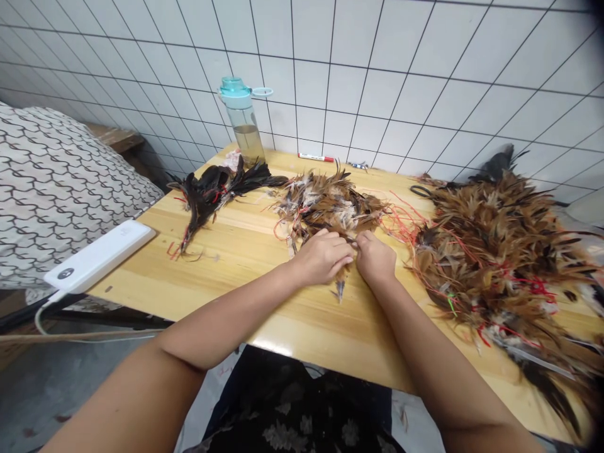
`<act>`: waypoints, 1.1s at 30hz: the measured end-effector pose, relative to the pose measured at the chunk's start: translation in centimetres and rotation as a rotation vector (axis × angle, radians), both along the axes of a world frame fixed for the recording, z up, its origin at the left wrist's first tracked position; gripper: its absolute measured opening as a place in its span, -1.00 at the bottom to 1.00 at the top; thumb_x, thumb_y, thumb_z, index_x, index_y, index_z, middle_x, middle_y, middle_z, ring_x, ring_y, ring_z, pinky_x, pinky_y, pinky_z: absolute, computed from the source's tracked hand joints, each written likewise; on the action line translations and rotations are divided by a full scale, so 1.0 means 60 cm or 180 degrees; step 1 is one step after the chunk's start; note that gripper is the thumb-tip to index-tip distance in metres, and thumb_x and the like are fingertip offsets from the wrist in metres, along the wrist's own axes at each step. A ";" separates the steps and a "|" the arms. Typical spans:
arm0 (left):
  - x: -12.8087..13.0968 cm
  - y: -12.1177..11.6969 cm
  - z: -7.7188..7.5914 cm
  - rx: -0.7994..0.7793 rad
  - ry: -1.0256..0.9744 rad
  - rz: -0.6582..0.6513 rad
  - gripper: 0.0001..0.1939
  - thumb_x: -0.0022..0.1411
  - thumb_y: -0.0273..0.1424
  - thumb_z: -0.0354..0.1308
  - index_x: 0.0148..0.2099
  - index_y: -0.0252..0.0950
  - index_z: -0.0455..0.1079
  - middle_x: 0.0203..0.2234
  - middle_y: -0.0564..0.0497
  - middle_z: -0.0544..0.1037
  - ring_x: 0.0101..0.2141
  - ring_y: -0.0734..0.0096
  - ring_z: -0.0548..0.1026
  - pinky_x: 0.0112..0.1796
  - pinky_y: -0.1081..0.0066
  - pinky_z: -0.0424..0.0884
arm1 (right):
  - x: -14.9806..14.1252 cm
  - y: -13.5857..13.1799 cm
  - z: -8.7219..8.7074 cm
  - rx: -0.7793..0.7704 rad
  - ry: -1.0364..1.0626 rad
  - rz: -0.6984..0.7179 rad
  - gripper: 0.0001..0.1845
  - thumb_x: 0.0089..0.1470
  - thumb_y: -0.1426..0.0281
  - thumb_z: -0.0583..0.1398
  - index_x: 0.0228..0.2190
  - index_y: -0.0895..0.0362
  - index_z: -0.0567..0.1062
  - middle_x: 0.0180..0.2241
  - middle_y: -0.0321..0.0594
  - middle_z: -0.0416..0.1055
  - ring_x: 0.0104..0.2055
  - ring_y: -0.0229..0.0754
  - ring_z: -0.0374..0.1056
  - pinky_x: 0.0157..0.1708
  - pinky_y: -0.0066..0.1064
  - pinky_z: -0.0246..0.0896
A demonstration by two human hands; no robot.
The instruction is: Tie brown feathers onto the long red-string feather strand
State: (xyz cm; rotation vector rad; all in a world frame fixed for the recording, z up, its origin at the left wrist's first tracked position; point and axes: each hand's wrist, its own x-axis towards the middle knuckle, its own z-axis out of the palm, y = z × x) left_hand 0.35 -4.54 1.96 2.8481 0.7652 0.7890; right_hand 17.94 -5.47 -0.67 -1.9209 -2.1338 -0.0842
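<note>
My left hand (323, 257) is closed, its fingers curled round some feathers in front of the middle pile. Beside it, my right hand (376, 257) pinches at the same spot, thumb and fingertips together. The two hands almost touch, and their fingers hide most of what they hold. A small feather (340, 289) with a dark tip shows just below the left fingers. Directly behind the hands lies a pile of brown and white feathers (330, 198), with red string among them. Loose red string (401, 217) runs from this pile to the right.
A large heap of brown feathers (500, 233) covers the table's right side. Black feather bundles (207, 195) lie at left. Behind stand a water bottle (243, 123) and a red-and-white marker (315, 157) by the tiled wall. A white power bank (104, 255) with a cable rests on the left edge.
</note>
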 end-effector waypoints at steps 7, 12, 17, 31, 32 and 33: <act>-0.013 0.025 0.007 -0.0012 -0.0333 0.0075 -0.72 0.39 -0.33 -0.10 -0.27 -0.28 0.41 -0.35 -0.05 0.55 -0.29 0.35 0.39 -0.16 0.30 0.24 | -0.018 -0.010 0.018 -0.0263 -0.0506 0.1050 -0.71 0.22 0.42 0.03 -0.30 0.17 0.56 -0.31 -0.02 0.50 -0.33 -0.13 0.33 -0.38 -0.30 -0.06; -0.040 0.060 0.000 -0.0658 -0.0623 0.0087 -0.79 0.31 -0.39 0.01 -0.35 -0.29 0.41 -0.40 0.01 0.56 -0.32 0.43 0.44 -0.20 0.40 0.31 | -0.030 -0.019 0.015 -0.0272 -0.0076 0.1634 -0.72 0.20 0.44 0.03 -0.29 0.10 0.56 -0.25 -0.12 0.52 -0.27 -0.14 0.35 -0.35 -0.35 0.03; -0.046 0.078 -0.019 -0.1193 -0.0639 0.0276 -0.84 0.19 -0.40 0.08 -0.40 -0.31 0.42 -0.47 0.03 0.53 -0.38 0.45 0.46 -0.30 0.44 0.35 | -0.033 -0.020 0.009 0.0139 0.1061 0.1753 -0.70 0.13 0.52 0.01 -0.39 0.09 0.52 -0.20 -0.15 0.51 -0.21 -0.18 0.37 -0.26 -0.41 0.19; 0.005 0.004 -0.026 -0.0539 -0.0180 0.0163 -0.78 0.32 -0.38 0.00 -0.34 -0.29 0.41 -0.43 -0.02 0.53 -0.33 0.38 0.45 -0.26 0.39 0.31 | -0.005 -0.006 0.008 0.0434 0.0141 0.0077 -0.69 0.23 0.40 -0.01 -0.28 0.11 0.54 -0.17 -0.16 0.50 -0.31 -0.19 0.31 -0.41 -0.37 -0.02; 0.007 0.001 -0.023 -0.0345 -0.0152 0.0115 -0.77 0.32 -0.39 -0.02 -0.35 -0.30 0.41 -0.44 -0.02 0.52 -0.35 0.38 0.43 -0.27 0.39 0.30 | -0.006 -0.007 0.011 0.0351 -0.0095 0.0144 -0.70 0.23 0.37 0.01 -0.30 0.11 0.54 -0.20 -0.15 0.50 -0.34 -0.20 0.30 -0.42 -0.36 -0.05; 0.009 -0.001 -0.020 -0.0147 -0.0134 0.0069 -0.75 0.32 -0.41 -0.03 -0.35 -0.30 0.41 -0.45 -0.03 0.51 -0.36 0.37 0.41 -0.27 0.38 0.29 | -0.008 -0.008 0.014 0.0260 -0.0298 0.0233 -0.70 0.23 0.35 0.02 -0.32 0.12 0.54 -0.23 -0.14 0.50 -0.35 -0.20 0.29 -0.41 -0.34 -0.07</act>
